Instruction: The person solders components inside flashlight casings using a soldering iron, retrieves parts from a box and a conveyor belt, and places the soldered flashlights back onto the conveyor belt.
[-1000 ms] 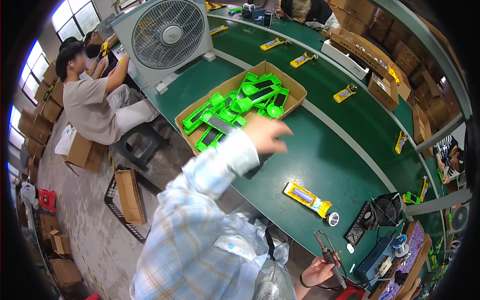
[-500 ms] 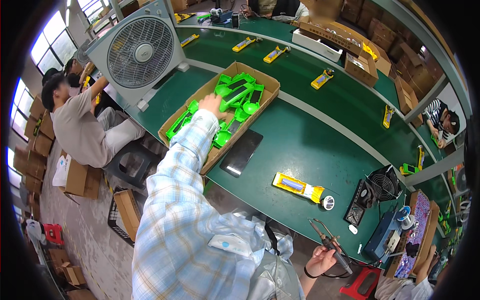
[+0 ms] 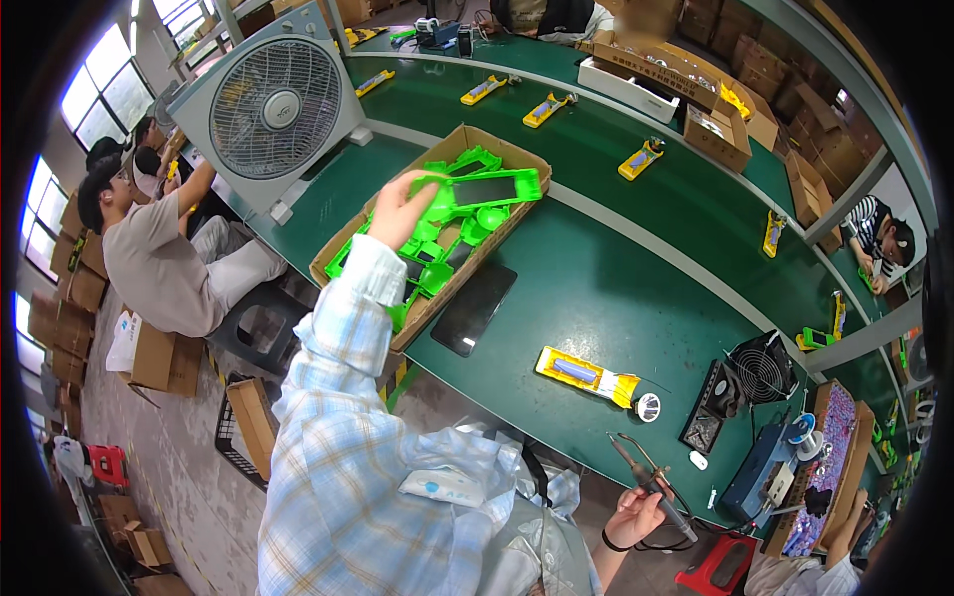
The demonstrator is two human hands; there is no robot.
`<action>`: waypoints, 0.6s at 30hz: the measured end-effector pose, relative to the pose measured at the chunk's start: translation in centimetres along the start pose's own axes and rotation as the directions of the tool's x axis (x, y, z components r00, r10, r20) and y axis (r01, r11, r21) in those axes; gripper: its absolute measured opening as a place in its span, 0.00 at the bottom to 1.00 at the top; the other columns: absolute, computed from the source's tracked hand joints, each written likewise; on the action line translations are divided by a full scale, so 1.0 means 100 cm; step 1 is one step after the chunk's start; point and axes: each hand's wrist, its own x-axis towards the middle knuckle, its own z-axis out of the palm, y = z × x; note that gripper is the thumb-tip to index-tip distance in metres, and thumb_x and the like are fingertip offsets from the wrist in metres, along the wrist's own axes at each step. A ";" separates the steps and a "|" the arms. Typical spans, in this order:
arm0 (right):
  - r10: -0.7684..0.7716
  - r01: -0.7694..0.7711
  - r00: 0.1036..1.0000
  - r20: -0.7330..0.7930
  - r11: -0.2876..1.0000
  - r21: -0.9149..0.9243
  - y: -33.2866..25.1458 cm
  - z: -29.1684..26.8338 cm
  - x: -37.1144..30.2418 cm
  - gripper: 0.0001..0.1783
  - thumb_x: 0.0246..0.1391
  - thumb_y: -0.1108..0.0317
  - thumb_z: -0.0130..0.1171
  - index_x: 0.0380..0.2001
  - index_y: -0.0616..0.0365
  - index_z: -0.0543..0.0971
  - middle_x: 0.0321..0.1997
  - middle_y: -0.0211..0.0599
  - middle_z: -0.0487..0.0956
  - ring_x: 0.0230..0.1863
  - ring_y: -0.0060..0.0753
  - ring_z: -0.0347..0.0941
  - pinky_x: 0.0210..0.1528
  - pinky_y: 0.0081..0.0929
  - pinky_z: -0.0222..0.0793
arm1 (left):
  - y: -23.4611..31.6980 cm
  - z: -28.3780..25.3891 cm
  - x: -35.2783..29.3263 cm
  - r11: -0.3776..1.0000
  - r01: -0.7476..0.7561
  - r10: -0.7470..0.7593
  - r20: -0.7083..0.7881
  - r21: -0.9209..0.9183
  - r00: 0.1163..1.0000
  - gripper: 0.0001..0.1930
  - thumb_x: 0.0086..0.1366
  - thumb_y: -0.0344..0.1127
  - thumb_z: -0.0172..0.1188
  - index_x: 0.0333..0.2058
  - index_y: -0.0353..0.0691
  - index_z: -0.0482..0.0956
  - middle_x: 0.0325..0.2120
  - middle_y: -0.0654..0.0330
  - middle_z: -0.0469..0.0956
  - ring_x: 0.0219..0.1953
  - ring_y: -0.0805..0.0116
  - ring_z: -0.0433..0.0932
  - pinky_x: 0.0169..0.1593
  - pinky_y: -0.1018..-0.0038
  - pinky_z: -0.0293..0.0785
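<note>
My left hand (image 3: 399, 211) is closed on one end of a green plastic housing (image 3: 489, 191) with a dark panel, lifted above a cardboard box (image 3: 402, 340). Several similar green housings (image 3: 429, 260) lie jumbled in that box. Low at the right, my right hand (image 3: 634, 517) grips a soldering iron (image 3: 660, 489) by its handle, the tip pointing up and left beside the bench edge. Between the two hands, a yellow flashlight housing (image 3: 588, 374) with a purple battery cell and a round lamp head (image 3: 647, 407) lies on the green bench.
A dark phone (image 3: 474, 312) lies beside the box. A box fan (image 3: 281, 111) stands at the left. Right of the flashlight are a small black fan (image 3: 761, 369) and a blue soldering station (image 3: 759, 475). Yellow pieces (image 3: 550, 107) sit along the green belt beyond. Co-workers sit at left and right.
My left hand has risen out of the box's pile, bringing up a green housing. My right hand with the soldering iron has barely moved.
</note>
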 end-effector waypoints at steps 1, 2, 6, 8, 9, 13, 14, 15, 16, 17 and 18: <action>-0.003 0.003 1.000 -0.004 1.000 -0.001 -0.001 0.001 0.001 0.16 0.57 0.63 0.43 0.43 0.62 0.64 0.24 0.34 0.69 0.16 0.16 0.61 0.15 0.11 0.55 | 0.017 0.013 -0.006 0.995 -0.065 0.068 0.033 -0.080 0.997 0.09 0.56 0.29 0.50 0.36 0.35 0.74 0.30 0.62 0.75 0.31 0.78 0.71 0.35 0.80 0.69; -0.023 0.023 0.999 0.024 1.000 0.002 -0.001 0.003 0.002 0.16 0.56 0.63 0.43 0.44 0.62 0.65 0.24 0.35 0.70 0.16 0.17 0.61 0.15 0.12 0.55 | 0.029 0.028 -0.010 0.978 -0.125 0.138 0.068 -0.169 0.988 0.09 0.56 0.27 0.50 0.35 0.35 0.74 0.31 0.62 0.75 0.33 0.78 0.71 0.37 0.81 0.67; -0.065 0.064 0.996 0.063 0.998 0.011 -0.005 0.008 0.004 0.16 0.56 0.64 0.44 0.44 0.63 0.65 0.24 0.37 0.70 0.15 0.19 0.61 0.14 0.13 0.56 | 0.038 0.088 -0.017 0.953 -0.178 0.236 0.229 -0.247 0.944 0.08 0.58 0.26 0.49 0.36 0.36 0.74 0.33 0.64 0.74 0.35 0.80 0.70 0.38 0.83 0.67; -0.042 0.042 0.999 -0.018 0.999 0.015 -0.002 0.005 0.003 0.16 0.53 0.64 0.49 0.40 0.64 0.65 0.23 0.40 0.69 0.13 0.23 0.62 0.12 0.15 0.57 | 0.028 0.117 -0.019 0.952 -0.141 0.227 0.318 -0.271 0.920 0.08 0.58 0.26 0.50 0.36 0.36 0.74 0.33 0.63 0.74 0.35 0.79 0.71 0.39 0.83 0.67; -0.042 0.042 0.999 -0.022 0.999 0.007 -0.004 0.005 0.002 0.16 0.53 0.64 0.49 0.40 0.64 0.65 0.24 0.40 0.69 0.13 0.23 0.62 0.12 0.15 0.57 | 0.016 0.136 -0.023 0.932 -0.023 0.170 0.380 -0.361 0.909 0.08 0.58 0.26 0.50 0.36 0.36 0.74 0.34 0.63 0.74 0.35 0.78 0.71 0.40 0.82 0.67; -0.050 0.050 0.996 -0.067 0.999 -0.009 -0.008 -0.002 -0.005 0.16 0.52 0.63 0.50 0.40 0.64 0.65 0.24 0.41 0.69 0.13 0.24 0.62 0.12 0.15 0.57 | -0.039 0.193 -0.041 0.990 0.015 0.063 0.526 -0.142 0.848 0.08 0.56 0.27 0.51 0.35 0.36 0.75 0.29 0.63 0.76 0.32 0.78 0.71 0.36 0.81 0.67; -0.052 0.051 0.996 -0.074 0.999 -0.014 -0.008 -0.004 -0.005 0.16 0.52 0.63 0.50 0.40 0.64 0.65 0.24 0.41 0.69 0.13 0.24 0.62 0.12 0.15 0.57 | -0.054 0.201 -0.047 0.999 -0.031 0.043 0.470 -0.033 0.882 0.08 0.56 0.27 0.52 0.34 0.36 0.75 0.26 0.62 0.75 0.30 0.79 0.71 0.34 0.81 0.66; -0.042 0.040 0.995 -0.094 0.999 -0.022 -0.008 -0.007 -0.005 0.16 0.52 0.63 0.50 0.40 0.64 0.65 0.24 0.40 0.69 0.13 0.24 0.62 0.12 0.15 0.57 | -0.068 0.207 -0.053 1.000 0.024 -0.028 0.401 0.014 0.916 0.09 0.56 0.30 0.52 0.35 0.37 0.75 0.24 0.60 0.76 0.29 0.76 0.72 0.34 0.79 0.67; -0.034 0.031 0.992 -0.119 0.999 -0.031 -0.008 -0.008 -0.004 0.16 0.52 0.63 0.50 0.40 0.64 0.65 0.24 0.40 0.69 0.13 0.24 0.62 0.12 0.15 0.57 | -0.076 0.212 -0.058 0.995 0.082 -0.096 0.331 0.056 0.939 0.09 0.56 0.32 0.52 0.36 0.38 0.75 0.21 0.57 0.76 0.28 0.73 0.73 0.34 0.77 0.67; -0.036 0.032 0.991 -0.131 0.999 -0.035 -0.008 -0.009 -0.004 0.16 0.52 0.63 0.50 0.40 0.64 0.65 0.24 0.40 0.69 0.13 0.24 0.62 0.12 0.15 0.57 | -0.068 0.213 -0.065 0.995 0.083 -0.097 0.343 0.055 0.934 0.09 0.56 0.32 0.52 0.36 0.38 0.75 0.21 0.57 0.76 0.28 0.73 0.73 0.34 0.77 0.67; -0.040 0.035 0.989 -0.140 0.999 -0.034 -0.008 -0.008 -0.003 0.16 0.52 0.63 0.50 0.40 0.64 0.65 0.24 0.40 0.69 0.13 0.23 0.62 0.12 0.15 0.58 | -0.057 0.213 -0.073 0.934 -0.086 -0.019 0.288 0.347 0.958 0.13 0.56 0.37 0.50 0.38 0.40 0.74 0.19 0.54 0.75 0.26 0.64 0.73 0.33 0.71 0.67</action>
